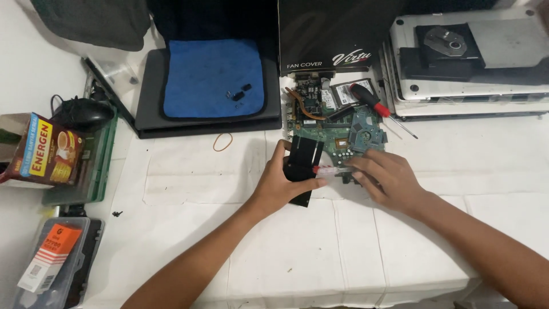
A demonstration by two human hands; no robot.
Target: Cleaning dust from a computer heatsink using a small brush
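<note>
A white table [189, 240], covered with creased white sheets, fills the frame. In the upper middle lies a closed dark laptop [150, 109] with a blue cloth on top; a rubber band [222, 142] lies just below it. A green circuit board [337, 134] sits centre right. A colourful carton [48, 150] lies at left, a clear plastic case [51, 263] lower left.

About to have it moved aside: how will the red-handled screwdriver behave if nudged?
The screwdriver has a round handle, so it would probably roll. It lies partly on the circuit board, so its thin shaft may tip or slide off. It looks stiff and light.
</note>
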